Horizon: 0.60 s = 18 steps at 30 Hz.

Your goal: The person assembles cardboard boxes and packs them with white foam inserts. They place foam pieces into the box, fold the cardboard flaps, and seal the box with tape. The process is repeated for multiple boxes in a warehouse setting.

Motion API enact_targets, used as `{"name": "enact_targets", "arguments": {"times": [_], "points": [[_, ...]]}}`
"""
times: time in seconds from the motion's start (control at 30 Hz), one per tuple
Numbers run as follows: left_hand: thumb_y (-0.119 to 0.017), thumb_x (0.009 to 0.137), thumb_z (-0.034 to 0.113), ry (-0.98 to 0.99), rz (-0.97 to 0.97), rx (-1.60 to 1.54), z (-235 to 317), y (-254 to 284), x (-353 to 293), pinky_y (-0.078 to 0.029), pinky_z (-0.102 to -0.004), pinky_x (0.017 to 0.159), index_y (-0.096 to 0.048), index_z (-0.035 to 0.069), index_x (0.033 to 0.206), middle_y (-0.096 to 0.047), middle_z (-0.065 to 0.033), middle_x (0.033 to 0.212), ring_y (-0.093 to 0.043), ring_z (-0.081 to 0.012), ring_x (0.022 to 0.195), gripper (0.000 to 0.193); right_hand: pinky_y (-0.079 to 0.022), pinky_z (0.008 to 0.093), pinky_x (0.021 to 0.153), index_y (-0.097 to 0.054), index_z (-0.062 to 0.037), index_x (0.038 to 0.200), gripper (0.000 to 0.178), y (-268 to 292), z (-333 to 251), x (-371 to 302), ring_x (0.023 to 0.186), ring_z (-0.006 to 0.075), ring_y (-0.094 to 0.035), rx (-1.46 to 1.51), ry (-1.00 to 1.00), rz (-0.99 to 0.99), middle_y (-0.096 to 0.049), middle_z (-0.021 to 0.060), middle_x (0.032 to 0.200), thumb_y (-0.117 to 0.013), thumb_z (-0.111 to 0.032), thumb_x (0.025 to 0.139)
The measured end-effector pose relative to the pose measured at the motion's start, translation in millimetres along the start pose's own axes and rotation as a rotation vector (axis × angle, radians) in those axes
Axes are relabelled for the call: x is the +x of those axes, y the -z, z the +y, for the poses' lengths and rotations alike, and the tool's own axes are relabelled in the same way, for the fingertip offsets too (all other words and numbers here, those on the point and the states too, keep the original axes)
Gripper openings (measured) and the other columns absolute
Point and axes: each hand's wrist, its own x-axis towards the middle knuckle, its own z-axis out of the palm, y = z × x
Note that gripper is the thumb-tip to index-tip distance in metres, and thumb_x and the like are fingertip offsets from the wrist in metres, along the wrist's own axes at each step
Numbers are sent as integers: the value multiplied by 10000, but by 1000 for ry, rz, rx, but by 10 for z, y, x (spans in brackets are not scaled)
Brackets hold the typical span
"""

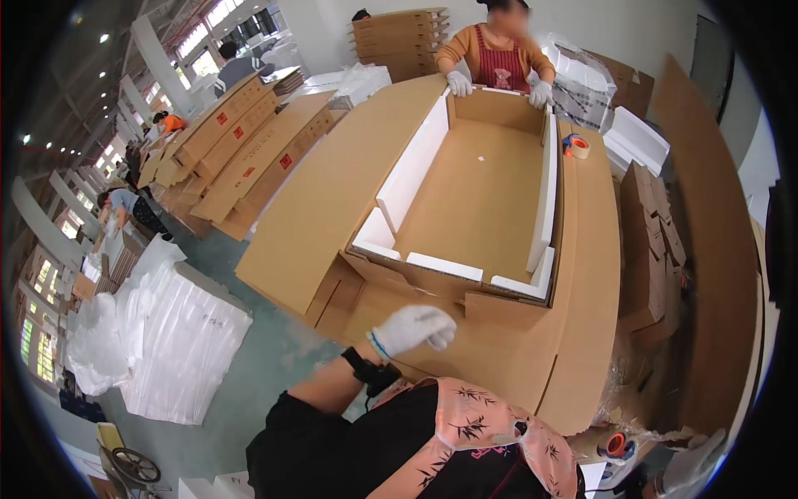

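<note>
My left hand [413, 329], in a white glove with a dark band at the wrist, hovers over the near flap of a large cardboard box [515, 309]. Its fingers are curled, and I see nothing held in them. The box lies open with white foam strips [416, 170] along its inner sides and short foam pieces [445, 266] at the near end. At the lower right, close to a tape roll [616, 445], a pale, smeared shape [694, 466] may be my right hand; its fingers cannot be made out.
Across the box a co-worker's gloved hands [458, 84] rest on its far corners. A tape dispenser [575, 147] sits on the right flap. Folded cartons [648, 241] stand at the right, more cartons [241, 158] at the left. A plastic-wrapped stack [183, 349] stands on the floor.
</note>
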Motion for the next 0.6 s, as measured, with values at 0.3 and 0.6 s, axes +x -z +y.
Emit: {"name": "enact_targets", "arguments": {"times": [0.3, 0.6], "points": [[-499, 1008, 419, -664, 241, -798, 1330, 985, -148, -440, -442, 1045, -422, 32, 1409, -556, -122, 1322, -533, -275, 1237, 562, -192, 179, 400, -589, -98, 923, 236, -1082, -1002, -1551, 446, -17, -288, 653, -409, -766, -411, -98, 584, -480, -270, 1042], [-635, 927, 123, -710, 422, -431, 1321, 1567, -389, -561, -365, 875, -511, 11, 1284, -593, -121, 1245, -631, -220, 1086, 394, -216, 191, 395, -588, -97, 891, 226, -1270, -1148, -1912, 450, -3, -310, 619, -456, -967, -418, -88, 593, -492, -250, 1027]]}}
